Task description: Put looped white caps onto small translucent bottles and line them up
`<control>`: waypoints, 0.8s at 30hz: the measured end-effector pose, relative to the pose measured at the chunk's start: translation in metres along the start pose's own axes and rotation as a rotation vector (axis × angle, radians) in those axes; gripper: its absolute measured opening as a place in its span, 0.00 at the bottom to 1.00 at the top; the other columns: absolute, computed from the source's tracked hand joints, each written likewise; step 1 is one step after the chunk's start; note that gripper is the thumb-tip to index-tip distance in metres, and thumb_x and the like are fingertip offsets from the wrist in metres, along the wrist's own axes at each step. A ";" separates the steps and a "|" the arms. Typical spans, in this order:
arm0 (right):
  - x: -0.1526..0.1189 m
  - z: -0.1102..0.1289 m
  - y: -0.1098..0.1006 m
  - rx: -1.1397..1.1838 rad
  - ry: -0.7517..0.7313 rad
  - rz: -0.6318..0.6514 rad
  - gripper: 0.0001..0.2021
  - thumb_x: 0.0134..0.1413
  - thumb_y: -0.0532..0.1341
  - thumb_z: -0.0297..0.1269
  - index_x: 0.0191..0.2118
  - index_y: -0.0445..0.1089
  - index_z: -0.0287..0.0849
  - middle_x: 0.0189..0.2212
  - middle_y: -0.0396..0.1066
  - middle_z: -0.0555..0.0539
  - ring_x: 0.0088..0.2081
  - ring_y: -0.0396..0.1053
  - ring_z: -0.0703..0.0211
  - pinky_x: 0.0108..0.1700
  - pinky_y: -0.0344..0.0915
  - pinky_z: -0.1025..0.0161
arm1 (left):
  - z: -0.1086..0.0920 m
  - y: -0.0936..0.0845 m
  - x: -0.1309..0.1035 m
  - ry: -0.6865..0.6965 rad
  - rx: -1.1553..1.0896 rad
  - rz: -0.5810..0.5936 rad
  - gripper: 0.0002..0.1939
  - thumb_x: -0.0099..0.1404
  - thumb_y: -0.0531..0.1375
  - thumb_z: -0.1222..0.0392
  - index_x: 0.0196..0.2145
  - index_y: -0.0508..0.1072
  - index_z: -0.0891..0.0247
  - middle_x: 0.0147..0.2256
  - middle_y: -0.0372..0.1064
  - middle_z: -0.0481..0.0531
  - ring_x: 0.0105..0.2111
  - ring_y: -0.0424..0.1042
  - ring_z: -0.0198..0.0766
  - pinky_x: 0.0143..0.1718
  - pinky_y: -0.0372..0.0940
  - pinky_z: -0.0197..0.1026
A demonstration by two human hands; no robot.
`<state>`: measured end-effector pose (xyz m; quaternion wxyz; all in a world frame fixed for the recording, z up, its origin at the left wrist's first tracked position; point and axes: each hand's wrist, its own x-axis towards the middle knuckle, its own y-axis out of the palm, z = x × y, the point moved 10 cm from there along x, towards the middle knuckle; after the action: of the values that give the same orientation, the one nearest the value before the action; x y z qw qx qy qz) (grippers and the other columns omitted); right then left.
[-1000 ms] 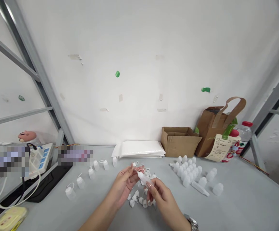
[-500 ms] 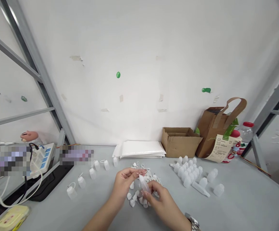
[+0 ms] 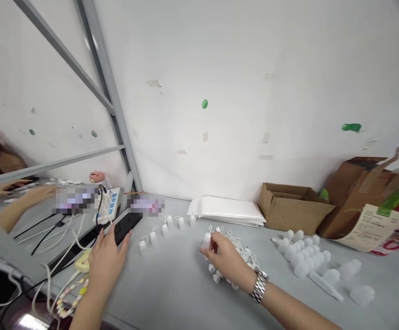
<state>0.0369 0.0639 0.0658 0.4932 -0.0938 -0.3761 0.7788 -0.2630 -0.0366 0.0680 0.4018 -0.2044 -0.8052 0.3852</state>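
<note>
L hand [image 3: 107,255] reaches out to the left edge of the grey table [image 3: 172,293], forearm coming up from bottom of frame, palm down, fingers loosely spread and open, holding nothing. Fingertips sit just beside the black flat device [image 3: 125,226]; can't tell if touching. Yellow charm w/ bead strap [image 3: 81,265] lies right next to the wrist side of that hand.

R hand [image 3: 227,260] w/ metal watch [image 3: 259,286] comes in from lower right, forearm angled across table. Fingers curled, pinching a small white dropper bottle [image 3: 207,239] held about upright at the fingertips, above the pile of small white caps [image 3: 237,256]. Hand covers part of that pile.

Row of capped small bottles [image 3: 165,228] stands between the two hands, toward the wall. Cluster of uncapped bottles [image 3: 302,254] is to the right of the R hand, well apart from it. White padded envelopes [image 3: 228,211], open cardboard box [image 3: 290,210] and brown paper bag [image 3: 367,188] along the wall. Another person's hand [image 3: 36,196] shows far left, behind the metal frame [image 3: 112,98].

Vs 0.5 s ago: both hands were together at centre on one bottle; now L hand has let go and moved far left, R hand alone keeps the bottle. Camera view has swung left, so box and bag sit further right.
</note>
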 end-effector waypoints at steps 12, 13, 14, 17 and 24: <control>0.048 0.009 0.084 -0.291 -0.001 0.080 0.07 0.51 0.57 0.36 0.27 0.68 0.40 0.29 0.72 0.45 0.33 0.68 0.55 0.38 0.53 0.60 | 0.049 0.030 0.010 0.127 0.271 0.022 0.34 0.59 0.46 0.45 0.57 0.54 0.71 0.52 0.62 0.66 0.57 0.52 0.53 0.54 0.49 0.52; 0.050 0.009 0.086 -0.298 0.000 0.078 0.07 0.51 0.56 0.36 0.27 0.68 0.40 0.29 0.73 0.45 0.34 0.68 0.55 0.38 0.53 0.60 | 0.050 0.027 0.009 0.119 0.250 0.005 0.33 0.59 0.47 0.46 0.57 0.54 0.70 0.52 0.62 0.64 0.57 0.52 0.52 0.54 0.48 0.52; 0.052 0.009 0.087 -0.305 0.000 0.075 0.07 0.52 0.56 0.36 0.28 0.68 0.40 0.30 0.73 0.44 0.34 0.68 0.54 0.39 0.52 0.60 | 0.051 0.025 0.008 0.116 0.230 -0.006 0.32 0.59 0.47 0.47 0.57 0.54 0.70 0.52 0.63 0.62 0.57 0.52 0.51 0.55 0.47 0.51; 0.055 0.010 0.090 -0.318 -0.001 0.065 0.08 0.52 0.57 0.38 0.29 0.69 0.40 0.31 0.73 0.44 0.35 0.68 0.53 0.38 0.52 0.60 | 0.052 0.020 0.004 0.111 0.198 -0.023 0.32 0.59 0.47 0.48 0.56 0.54 0.69 0.51 0.65 0.61 0.57 0.52 0.50 0.56 0.45 0.50; 0.051 0.010 0.086 -0.316 -0.003 0.036 0.12 0.52 0.57 0.43 0.36 0.70 0.40 0.34 0.73 0.43 0.35 0.69 0.52 0.39 0.52 0.60 | 0.043 0.020 0.006 0.172 0.192 0.003 0.31 0.60 0.48 0.48 0.56 0.53 0.70 0.52 0.63 0.62 0.57 0.53 0.49 0.56 0.46 0.50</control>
<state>-0.0536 0.0819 0.0261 0.4578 -0.1756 -0.4928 0.7188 -0.3007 -0.0395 0.0391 0.4863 -0.1985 -0.7269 0.4424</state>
